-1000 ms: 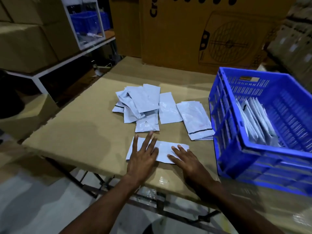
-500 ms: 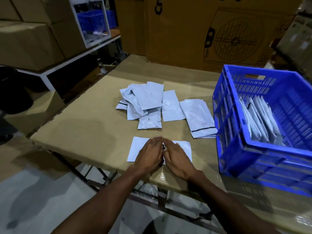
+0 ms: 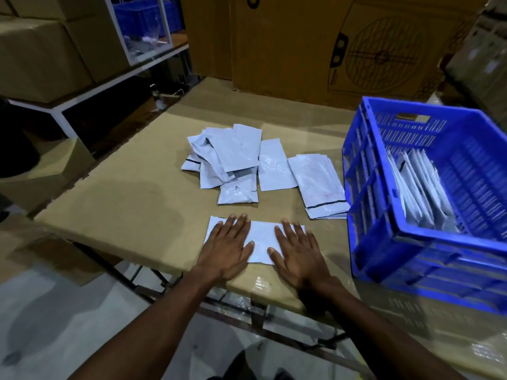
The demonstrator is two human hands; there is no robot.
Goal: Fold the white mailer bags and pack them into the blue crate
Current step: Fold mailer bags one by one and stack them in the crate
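A white mailer bag (image 3: 260, 238) lies flat on the cardboard-topped counter (image 3: 131, 204), close to its near edge, with its long axis running left to right across the person's front. It is a thin, slightly glossy white rectangle, and its right end is partly hidden under a hand. The left hand (image 3: 229, 246) presses palm-down on the bag's left part, fingers straight and close together, thumb out toward the middle. The right hand (image 3: 297, 253) lies the same way on the right part, fingers straight and a little spread; bare bag shows between the two thumbs.

Farther back on the counter lies a loose heap of mailer bags (image 3: 227, 160), overlapping at odd angles, some showing a dark strip across one end. Just beside it, a neater stack (image 3: 318, 185) lies with its long axis running away from the person.

The blue crate (image 3: 411, 245) stands on the counter's right side, near the stack. White folded bags (image 3: 419, 193) stand on edge inside it, leaning together in a row.
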